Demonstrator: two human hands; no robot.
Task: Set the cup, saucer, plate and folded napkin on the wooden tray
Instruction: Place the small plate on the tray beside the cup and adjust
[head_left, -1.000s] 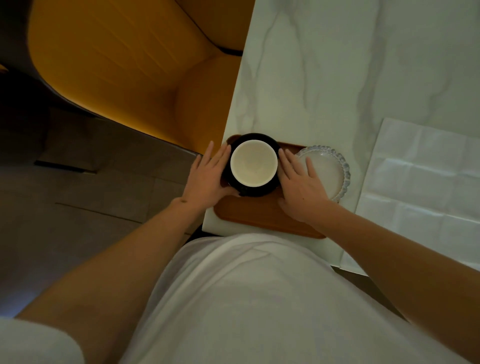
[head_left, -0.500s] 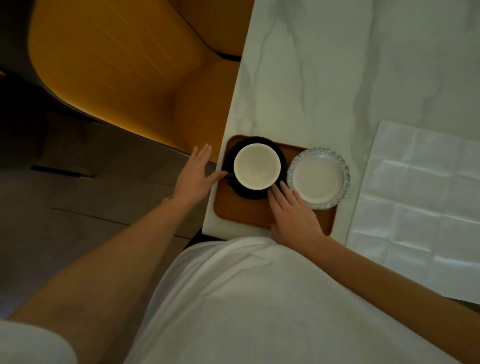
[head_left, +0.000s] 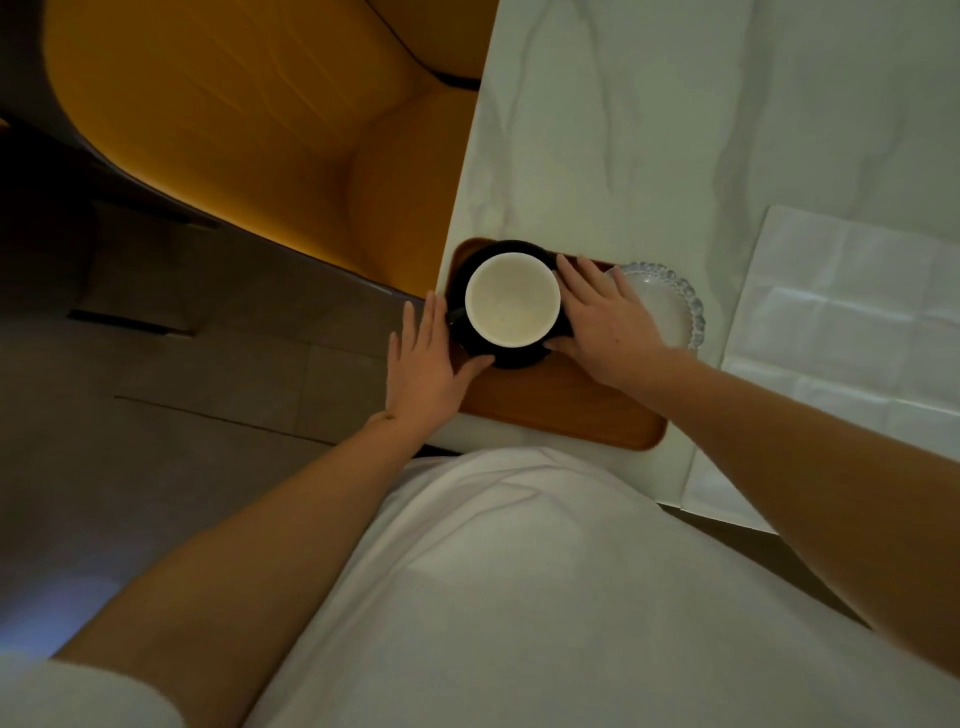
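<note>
A white marble-veined tabletop (head_left: 649, 130) is filling the upper right, with a mustard-yellow upholstered chair (head_left: 249, 119) sitting just beside its left edge. A large white paper napkin (head_left: 852, 332), unfolded and creased into squares, is lying flat on the table to the right, off the tray. A rounded-corner brown wooden tray (head_left: 561, 405) is resting at the table's near corner. On its far left part a round black saucer (head_left: 519, 356) is sitting, carrying a cup with a cream-white inside (head_left: 512, 300). A clear glass plate with a beaded rim (head_left: 675, 306) is sitting on the tray's far right end, partly hidden. The right hand (head_left: 608, 325) is cupping the saucer's right edge, fingers spread and curved against it. The left hand (head_left: 428, 364) is lying open and flat at the saucer's left side, thumb touching its rim.
</note>
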